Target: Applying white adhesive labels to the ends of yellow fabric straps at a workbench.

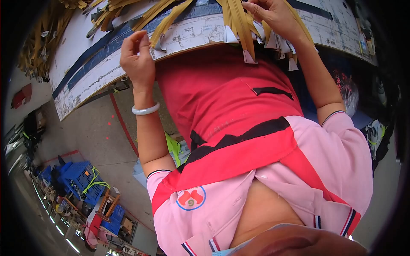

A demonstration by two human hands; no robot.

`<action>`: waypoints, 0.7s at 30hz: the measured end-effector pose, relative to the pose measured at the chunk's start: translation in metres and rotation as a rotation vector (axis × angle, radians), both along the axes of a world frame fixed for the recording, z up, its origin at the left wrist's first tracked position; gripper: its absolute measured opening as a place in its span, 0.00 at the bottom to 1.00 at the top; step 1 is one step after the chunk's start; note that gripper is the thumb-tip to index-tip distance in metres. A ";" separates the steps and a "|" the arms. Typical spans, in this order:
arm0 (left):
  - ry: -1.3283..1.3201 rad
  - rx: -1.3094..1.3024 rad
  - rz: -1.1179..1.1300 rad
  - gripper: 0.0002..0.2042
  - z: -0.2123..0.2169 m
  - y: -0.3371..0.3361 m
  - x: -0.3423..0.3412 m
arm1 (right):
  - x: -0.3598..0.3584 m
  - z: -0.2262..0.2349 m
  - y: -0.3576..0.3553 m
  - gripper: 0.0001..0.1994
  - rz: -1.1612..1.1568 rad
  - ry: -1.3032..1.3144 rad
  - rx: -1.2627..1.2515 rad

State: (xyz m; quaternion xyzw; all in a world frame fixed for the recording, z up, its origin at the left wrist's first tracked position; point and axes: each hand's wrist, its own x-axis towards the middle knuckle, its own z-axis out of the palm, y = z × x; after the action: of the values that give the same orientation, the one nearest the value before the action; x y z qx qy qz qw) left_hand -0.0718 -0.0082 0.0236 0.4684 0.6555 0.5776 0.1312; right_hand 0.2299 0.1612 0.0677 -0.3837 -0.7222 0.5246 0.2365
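Right hand (273, 15) apparently gripping yellow strips (239, 21), left hand (137, 59) alongside

Worn white worktable (85, 81) bearing yellow strips.

The tabletop is scuffed and flaking white, crossed by dark blue bands (92, 53) that run along it just beyond the left hand's fingers (136, 42). Yellow-tan strips (171, 19) lie across it and overhang its near edge; those under the right hand's fingers (265, 8) end in white tabs (250, 56) that hang below the edge. A further heap of strips (42, 38) lies at the table's far end, well apart from both hands.
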 end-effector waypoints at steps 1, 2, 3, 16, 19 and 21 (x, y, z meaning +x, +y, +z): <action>0.004 -0.068 -0.129 0.03 -0.004 0.004 0.030 | -0.003 0.001 -0.006 0.10 0.038 -0.047 0.129; 0.052 -0.119 -0.315 0.04 -0.010 0.007 0.057 | -0.005 0.002 -0.009 0.10 0.033 -0.054 0.124; 0.108 -0.289 -0.472 0.07 -0.020 0.003 0.081 | -0.007 0.008 -0.014 0.10 0.121 -0.036 0.248; -1.098 -0.383 -0.725 0.10 -0.024 0.012 0.121 | 0.021 -0.001 -0.065 0.09 0.148 0.097 0.167; -1.186 -0.371 -0.703 0.10 -0.022 0.007 0.112 | 0.019 -0.017 -0.074 0.06 0.297 0.220 0.070; -1.263 -0.372 -0.763 0.10 -0.032 0.004 0.111 | 0.011 -0.018 -0.077 0.06 0.322 0.277 0.082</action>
State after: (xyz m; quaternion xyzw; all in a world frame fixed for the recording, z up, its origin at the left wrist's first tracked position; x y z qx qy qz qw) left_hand 0.0396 -0.0046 -0.0086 0.2132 0.3349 0.5307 0.7488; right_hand 0.2407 0.0845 0.0493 -0.1777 -0.7556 0.5734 0.2621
